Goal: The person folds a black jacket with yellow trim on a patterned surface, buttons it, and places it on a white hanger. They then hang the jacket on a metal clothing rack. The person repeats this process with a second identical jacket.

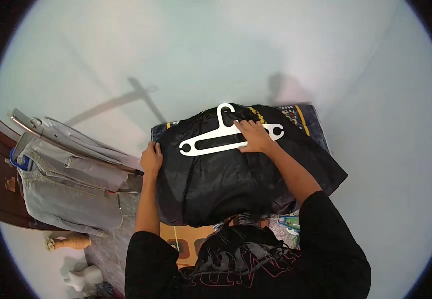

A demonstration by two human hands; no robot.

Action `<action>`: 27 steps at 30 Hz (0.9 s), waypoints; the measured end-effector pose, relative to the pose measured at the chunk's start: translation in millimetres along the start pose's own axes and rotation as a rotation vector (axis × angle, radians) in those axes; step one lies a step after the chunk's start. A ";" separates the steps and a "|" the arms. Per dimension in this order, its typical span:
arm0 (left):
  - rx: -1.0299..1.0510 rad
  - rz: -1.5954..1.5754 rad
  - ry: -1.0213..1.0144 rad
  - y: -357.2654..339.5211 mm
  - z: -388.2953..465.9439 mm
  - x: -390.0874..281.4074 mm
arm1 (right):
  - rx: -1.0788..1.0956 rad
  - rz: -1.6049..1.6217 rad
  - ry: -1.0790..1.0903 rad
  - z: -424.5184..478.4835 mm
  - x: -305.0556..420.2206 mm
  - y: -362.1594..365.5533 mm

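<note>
A white plastic clothes hanger (pixel 219 133) lies flat on a spread black cloth (pixel 219 183), its hook pointing away from me. My right hand (pixel 255 136) grips the right half of the hanger, fingers over its top bar and thumb near the lower bar. At the left edge of the black cloth, my left hand (pixel 151 159) is curled around the cloth's border. Under the black cloth, a dark patterned cloth (pixel 307 119) with yellow stripes shows at the far corners. The surface beneath both cloths is hidden.
To the left, a grey denim jacket (pixel 70 190) hangs from a metal clothes rail (pixel 38 130). A clay vase (pixel 74 242) and a white mannequin torso (pixel 85 277) stand at lower left. More hangers (pixel 290 222) lie below the cloth at right. A pale wall (pixel 208 56) rises beyond.
</note>
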State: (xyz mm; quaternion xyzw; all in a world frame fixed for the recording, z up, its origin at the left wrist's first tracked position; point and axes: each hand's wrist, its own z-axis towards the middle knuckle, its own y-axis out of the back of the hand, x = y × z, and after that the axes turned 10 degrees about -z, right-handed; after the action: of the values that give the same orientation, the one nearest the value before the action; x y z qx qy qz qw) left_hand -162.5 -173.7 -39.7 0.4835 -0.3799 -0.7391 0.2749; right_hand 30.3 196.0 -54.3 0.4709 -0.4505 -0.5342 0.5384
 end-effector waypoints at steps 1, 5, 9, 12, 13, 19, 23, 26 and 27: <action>-0.020 0.007 0.025 8.8 2.4 -5.9 | 0.022 0.000 -0.002 1.6 1.6 3.6; -0.082 -0.060 -0.077 31.6 11.8 -19.5 | 0.062 -0.046 -0.032 -3.6 -3.8 4.5; -0.071 -0.154 -0.084 58.7 4.0 -62.5 | 0.035 -0.138 -0.029 -4.1 -0.8 3.5; -0.025 -0.255 -0.121 65.4 -16.3 -117.9 | 0.064 -0.070 -0.050 2.2 10.5 5.9; -0.003 -0.272 -0.148 61.7 -23.7 -132.0 | 0.073 -0.048 -0.051 5.9 15.4 5.8; -0.116 -0.365 -0.182 64.9 -19.7 -144.5 | 0.092 -0.077 -0.027 7.2 15.4 1.1; -0.080 -0.437 -0.038 89.1 -4.0 -134.4 | 0.123 -0.110 -0.076 -3.3 6.9 9.7; 0.001 -0.490 -0.179 70.9 -29.3 -165.3 | 0.142 -0.103 -0.084 1.3 15.1 11.5; 0.059 -0.649 -0.208 52.5 -40.6 -170.4 | 0.137 -0.086 -0.077 5.2 21.0 9.9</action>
State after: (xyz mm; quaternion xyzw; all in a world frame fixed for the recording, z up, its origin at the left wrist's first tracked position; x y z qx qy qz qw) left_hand -58.0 -83.2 80.1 0.5090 -0.2535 -0.8220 -0.0290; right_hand 27.2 174.8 -44.1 0.5047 -0.4857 -0.5424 0.4639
